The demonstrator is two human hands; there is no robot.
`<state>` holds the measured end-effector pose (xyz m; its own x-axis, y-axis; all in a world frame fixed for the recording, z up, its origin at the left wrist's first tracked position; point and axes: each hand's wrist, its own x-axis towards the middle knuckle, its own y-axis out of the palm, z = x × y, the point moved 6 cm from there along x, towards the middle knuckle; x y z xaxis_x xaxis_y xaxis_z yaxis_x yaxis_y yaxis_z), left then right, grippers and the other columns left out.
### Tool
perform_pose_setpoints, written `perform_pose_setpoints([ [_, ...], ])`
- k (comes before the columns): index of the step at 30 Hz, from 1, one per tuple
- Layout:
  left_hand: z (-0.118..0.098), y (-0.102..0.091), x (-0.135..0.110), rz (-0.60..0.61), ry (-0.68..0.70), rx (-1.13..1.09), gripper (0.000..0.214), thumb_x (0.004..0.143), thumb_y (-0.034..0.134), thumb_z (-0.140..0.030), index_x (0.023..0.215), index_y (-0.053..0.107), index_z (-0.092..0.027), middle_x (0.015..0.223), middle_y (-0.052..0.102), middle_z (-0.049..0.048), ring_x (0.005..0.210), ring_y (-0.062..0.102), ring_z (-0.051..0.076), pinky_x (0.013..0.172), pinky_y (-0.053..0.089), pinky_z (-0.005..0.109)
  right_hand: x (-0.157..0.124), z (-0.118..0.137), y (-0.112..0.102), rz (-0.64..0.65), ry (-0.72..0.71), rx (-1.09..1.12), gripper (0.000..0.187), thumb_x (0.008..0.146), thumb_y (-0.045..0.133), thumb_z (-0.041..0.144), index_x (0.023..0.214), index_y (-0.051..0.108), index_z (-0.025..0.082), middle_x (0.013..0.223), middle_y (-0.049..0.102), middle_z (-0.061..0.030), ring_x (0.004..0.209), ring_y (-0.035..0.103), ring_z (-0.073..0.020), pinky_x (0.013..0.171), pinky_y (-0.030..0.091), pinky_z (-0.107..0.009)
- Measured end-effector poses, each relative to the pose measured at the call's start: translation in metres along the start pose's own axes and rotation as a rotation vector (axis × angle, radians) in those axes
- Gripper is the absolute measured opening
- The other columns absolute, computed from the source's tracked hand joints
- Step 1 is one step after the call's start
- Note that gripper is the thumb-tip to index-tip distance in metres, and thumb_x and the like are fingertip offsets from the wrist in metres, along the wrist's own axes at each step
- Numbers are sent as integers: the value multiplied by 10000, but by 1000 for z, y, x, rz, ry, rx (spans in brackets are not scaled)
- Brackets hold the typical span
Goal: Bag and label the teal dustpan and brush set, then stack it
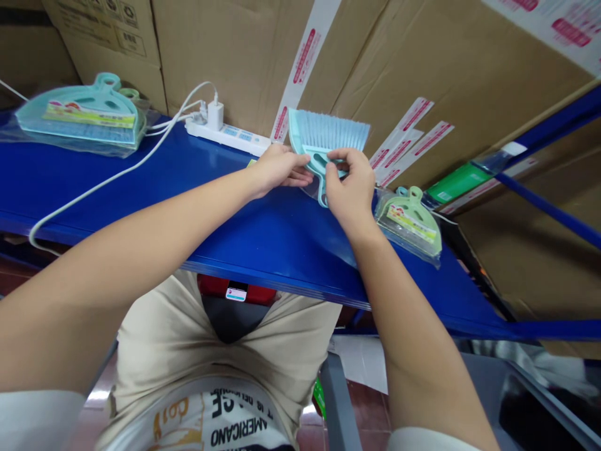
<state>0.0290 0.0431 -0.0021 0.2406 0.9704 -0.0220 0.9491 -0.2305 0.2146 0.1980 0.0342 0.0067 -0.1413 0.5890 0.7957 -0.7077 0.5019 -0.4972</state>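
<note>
My right hand (pixel 350 188) pinched light-blue brush (pixel 305 141) near handle; my left hand (pixel 285 168) held its side, thumb on top, fingers extended. Brush sat above blue shelf (pixel 263 232), bristles toward cardboard (pixel 225 56), between wrapped green dustpan (pixel 422 219) and wrapped blue dustpan (pixel 77 99).

Single head-worn view, facing forward and steeply down over a blue shelf (pixel 282 232).
From above the wearer's lap (pixel 225 357), low at 6 o'clock, the camera faces cardboard (pixel 244 62) at 12 o'clock; the left hand (pixel 283 168) and right hand (pixel 351 188) lie at middle range, about 11 and 2 o'clock from centre.
</note>
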Motion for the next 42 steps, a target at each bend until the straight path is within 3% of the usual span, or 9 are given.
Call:
perform_pose_setpoints([
  [8,2,5,-2,43,-10,-5,113,935,734,-123,1042,698,-128,856,794,106,1004,824,242,1087,614,420,-1,5,-1,-31,9,-80,163,1006,538,218,1092,671,254,1126,698,-81,1090,707,-267,1040,578,-514],
  [14,1,3,-3,-20,15,-27,146,915,712,-120,1059,718,-141,815,800,97,969,829,240,1014,658,383,0,13,-1,44,10,-60,157,973,556,203,1057,678,255,1114,710,-93,1079,703,-285,1052,565,-549],
  [18,0,0,-1,-67,21,-65,202,885,707,-113,1084,733,-132,857,823,109,972,836,247,967,675,364,1,17,-4,66,-31,-76,215,1001,571,252,1195,664,262,1192,692,-124,1195,670,-318,1095,548,-583],
  [22,-5,-3,-2,-105,38,-117,248,864,725,-111,1110,742,-131,891,840,110,977,840,240,957,674,331,2,6,-13,-42,-36,-119,337,1007,664,376,1322,622,264,1340,631,-165,1325,620,-350,1097,552,-600],
  [24,-9,-5,-3,-127,50,-142,220,868,728,-110,1086,742,-134,899,843,106,991,840,235,954,668,306,3,-4,-13,-71,57,-52,352,1002,698,451,1283,618,255,1269,651,-153,1248,665,-334,991,615,-548],
  [26,-12,-6,-5,-152,61,-162,168,880,729,-112,1046,736,-137,907,842,100,1010,839,230,944,659,278,3,-13,-7,1,244,114,320,1015,688,523,1151,625,241,1074,684,-105,1046,730,-280,813,658,-432],
  [31,-13,-7,-6,-136,79,-166,157,883,723,-126,1037,724,-156,885,838,76,1026,836,236,907,659,267,-6,-1,16,291,687,571,427,987,746,607,896,550,238,759,635,5,607,643,-133,494,517,-219],
  [37,-9,-8,-1,-100,84,-117,140,886,701,-194,1026,698,-182,894,829,87,1015,830,247,908,655,301,-6,12,17,276,762,717,492,961,811,572,850,457,250,706,598,52,506,509,-71,422,391,-161],
  [42,-18,-21,3,-194,156,-133,262,902,717,-265,1162,689,-238,1058,833,52,1085,819,254,939,645,330,-6,12,18,313,747,719,471,953,836,524,842,474,244,741,609,40,520,516,-73,423,385,-171],
])
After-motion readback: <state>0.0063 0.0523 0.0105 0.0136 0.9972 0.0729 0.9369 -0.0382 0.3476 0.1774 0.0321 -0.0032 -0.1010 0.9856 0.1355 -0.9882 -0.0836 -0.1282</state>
